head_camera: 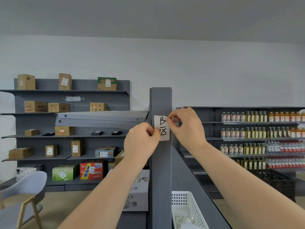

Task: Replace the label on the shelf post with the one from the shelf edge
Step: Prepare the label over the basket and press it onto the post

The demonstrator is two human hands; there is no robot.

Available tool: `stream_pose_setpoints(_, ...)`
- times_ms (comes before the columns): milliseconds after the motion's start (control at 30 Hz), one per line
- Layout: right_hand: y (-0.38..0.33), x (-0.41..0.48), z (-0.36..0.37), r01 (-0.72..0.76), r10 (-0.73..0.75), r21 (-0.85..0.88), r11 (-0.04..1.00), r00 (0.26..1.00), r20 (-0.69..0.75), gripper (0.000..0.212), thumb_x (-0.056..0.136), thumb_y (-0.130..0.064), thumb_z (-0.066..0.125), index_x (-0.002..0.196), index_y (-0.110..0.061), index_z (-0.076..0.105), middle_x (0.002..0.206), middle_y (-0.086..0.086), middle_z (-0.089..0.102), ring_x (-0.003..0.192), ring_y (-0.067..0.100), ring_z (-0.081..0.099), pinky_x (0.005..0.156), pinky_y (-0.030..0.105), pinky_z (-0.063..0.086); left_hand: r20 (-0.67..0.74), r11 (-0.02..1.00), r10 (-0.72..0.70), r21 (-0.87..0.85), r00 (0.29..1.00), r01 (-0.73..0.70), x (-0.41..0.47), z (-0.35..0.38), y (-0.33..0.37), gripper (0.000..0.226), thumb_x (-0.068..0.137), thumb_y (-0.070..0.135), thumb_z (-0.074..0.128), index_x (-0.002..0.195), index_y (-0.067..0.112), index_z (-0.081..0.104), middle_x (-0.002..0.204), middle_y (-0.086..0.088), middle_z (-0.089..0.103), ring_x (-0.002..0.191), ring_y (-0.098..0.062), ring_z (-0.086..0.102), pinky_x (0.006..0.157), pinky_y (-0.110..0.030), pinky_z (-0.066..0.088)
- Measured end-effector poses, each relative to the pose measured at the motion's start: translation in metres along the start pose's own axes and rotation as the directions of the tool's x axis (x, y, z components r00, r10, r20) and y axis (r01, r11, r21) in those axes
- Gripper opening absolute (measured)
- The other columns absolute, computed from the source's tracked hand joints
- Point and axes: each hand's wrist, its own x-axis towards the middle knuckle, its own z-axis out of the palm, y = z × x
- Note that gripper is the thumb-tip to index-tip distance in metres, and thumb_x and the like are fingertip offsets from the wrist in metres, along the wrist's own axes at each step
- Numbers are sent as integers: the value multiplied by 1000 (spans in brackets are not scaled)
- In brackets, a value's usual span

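A white paper label (162, 128) with a handwritten "B" and a character below it lies flat against the grey shelf post (160, 162). My left hand (142, 141) pinches the label's lower left edge. My right hand (184, 124) pinches its upper right edge with thumb and forefinger. Both hands touch the label at the post's front face. Another pale label (73, 98) is taped to the back panel of the far shelving, below its top shelf.
A grey shelf board (102, 119) juts left from the post. A white plastic basket (186, 210) sits at the lower right of the post. Shelves with cardboard boxes (66, 129) stand at left, bottled drinks (257, 133) at right, a grey chair (24, 192) at lower left.
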Motion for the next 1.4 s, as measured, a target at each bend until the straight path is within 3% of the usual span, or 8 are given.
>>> stream_pose_setpoints(167, 1, 8, -10, -340, 310, 300, 892, 940, 143, 12, 81, -25, 72, 88, -22, 63, 72, -8, 57, 67, 10, 50, 66, 30, 49, 30, 997, 19, -71, 999, -16, 15, -15, 0, 25, 85, 49, 62, 79, 26, 54, 72, 5, 67, 66, -10, 65, 56, -32, 57)
stream_pose_setpoints(333, -1, 18, -2, -474, 404, 374, 797, 879, 252, 28, 79, -33, 74, 94, -19, 55, 72, -1, 57, 61, 9, 48, 59, 21, 42, 42, 972, 16, -236, 999, -6, 29, -15, 14, 47, 83, 48, 65, 117, 27, 40, 70, -4, 70, 63, -15, 70, 58, -41, 61)
stream_pose_setpoints(500, 2, 19, 2, -479, 407, 390, 786, 877, 257, 30, 78, -31, 76, 94, -17, 54, 71, 1, 58, 59, 8, 47, 58, 20, 41, 54, 964, 40, -264, 998, -24, 32, -10, 11, 54, 84, 44, 67, 128, 25, 42, 67, -5, 68, 64, -16, 70, 57, -43, 60)
stream_pose_setpoints(700, 11, 11, -2, -475, 385, 389, 789, 876, 289, 26, 78, -28, 76, 95, -18, 58, 68, -5, 58, 59, 6, 49, 56, 12, 41, 100, 959, 107, -274, 989, -76, 26, -10, -2, 57, 89, 32, 64, 139, 23, 39, 67, 3, 68, 55, -3, 65, 47, -12, 52)
stream_pose_setpoints(833, 10, -7, 0, -502, 391, 398, 767, 859, 330, 31, 76, -26, 78, 99, -17, 58, 70, -5, 58, 61, 7, 50, 62, 19, 42, 99, 956, 191, -245, 977, -162, 13, -5, -16, 72, 85, 35, 69, 147, 25, 32, 59, -1, 67, 53, -9, 64, 61, -20, 56)
stream_pose_setpoints(1000, 10, -38, 7, -525, 402, 388, 758, 843, 358, 34, 73, -29, 80, 96, -21, 57, 68, -6, 59, 58, 6, 50, 59, 19, 42, 128, 956, 227, -219, 965, -196, -4, 2, -28, 86, 78, 44, 73, 150, 26, 29, 56, 0, 65, 50, -7, 56, 57, -9, 44)
stream_pose_setpoints(1267, 7, -31, 4, -485, 350, 354, 800, 856, 381, 37, 70, -24, 82, 92, -22, 52, 66, -4, 59, 61, 11, 55, 65, 36, 52, 176, 966, 201, -198, 964, -165, -1, 0, -27, 92, 75, 47, 74, 150, 25, 25, 61, 0, 69, 52, -9, 61, 54, -14, 44)
stream_pose_setpoints(1400, 7, -31, 3, -483, 343, 349, 803, 854, 391, 35, 73, -24, 80, 93, -21, 52, 67, -6, 58, 60, 8, 52, 64, 31, 50, 182, 969, 197, -187, 963, -163, -2, 2, -27, 90, 78, 45, 72, 151, 26, 23, 64, 1, 70, 54, -10, 63, 54, -15, 46)
